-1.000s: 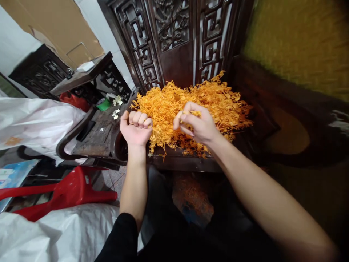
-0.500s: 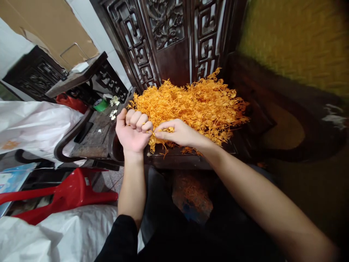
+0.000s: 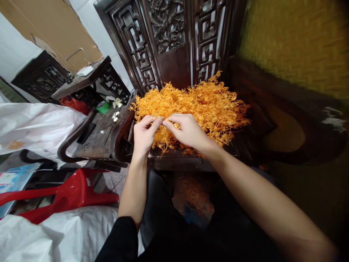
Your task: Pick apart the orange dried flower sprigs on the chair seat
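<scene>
A large heap of orange plastic-looking sprigs (image 3: 199, 105) lies on the dark wooden chair seat (image 3: 180, 163) in front of me. Over its front left edge, my left hand (image 3: 145, 133) pinches with thumb and forefinger, the palm turned down. Close beside it, my right hand (image 3: 188, 131) also pinches, its fingertips meeting those of the left. Whatever small piece sits between the fingertips is mostly hidden; orange shows just behind and under them. A few thin orange strands hang over the seat's front edge below the hands.
To the left stands a dark wooden side table (image 3: 95, 140) with a green tape roll (image 3: 103, 106) and small pale flower pieces (image 3: 116, 115). A red plastic stool (image 3: 79, 189) lies tipped over, near white sacks (image 3: 73, 225). Between my knees, a container (image 3: 193, 198) holds orange scraps.
My left hand has turned from a curled, palm-up fist to a palm-down pinch and moved right, against the right fingertips. The right hand has risen slightly. The view has shifted a little.
</scene>
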A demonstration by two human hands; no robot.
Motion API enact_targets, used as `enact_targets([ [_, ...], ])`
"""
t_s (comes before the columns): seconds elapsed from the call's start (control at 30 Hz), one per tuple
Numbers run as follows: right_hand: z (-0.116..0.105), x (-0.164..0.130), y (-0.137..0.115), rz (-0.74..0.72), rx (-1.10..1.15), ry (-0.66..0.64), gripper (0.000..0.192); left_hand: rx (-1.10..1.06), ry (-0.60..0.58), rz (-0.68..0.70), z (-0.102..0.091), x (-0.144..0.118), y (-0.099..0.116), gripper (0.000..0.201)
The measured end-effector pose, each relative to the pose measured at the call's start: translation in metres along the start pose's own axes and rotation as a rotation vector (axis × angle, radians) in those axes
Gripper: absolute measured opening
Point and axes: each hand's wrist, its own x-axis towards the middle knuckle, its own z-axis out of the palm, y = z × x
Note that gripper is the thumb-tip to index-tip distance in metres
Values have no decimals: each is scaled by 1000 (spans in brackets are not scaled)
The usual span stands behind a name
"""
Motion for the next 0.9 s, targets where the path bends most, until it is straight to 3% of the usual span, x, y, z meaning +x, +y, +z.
enact_targets([
  [0.13,4,-3,-6,-91,-177,26,43,134,108,59,2,-1,2,27],
  [0.27,3,-6,-13,-196,-176,164,41,254,240,104,-5,8,-6,31],
  [0.33,-3,-6,-16,-230,-105,252,39,177,360,67,-13,17,-14,34],
  [0.4,-11,-6,-18,-175,21,269,37,-7,422,-25,-20,23,-20,36],
  [0.6,-20,-3,-17,246,658,51,39,-397,158,-287,-12,17,-8,41],
  [0.8,-19,1,-12,370,1017,-48,47,-530,43,-346,-12,10,9,39],
  [0.9,-19,3,-9,405,1099,-34,44,-498,56,-303,-12,9,8,44],
])
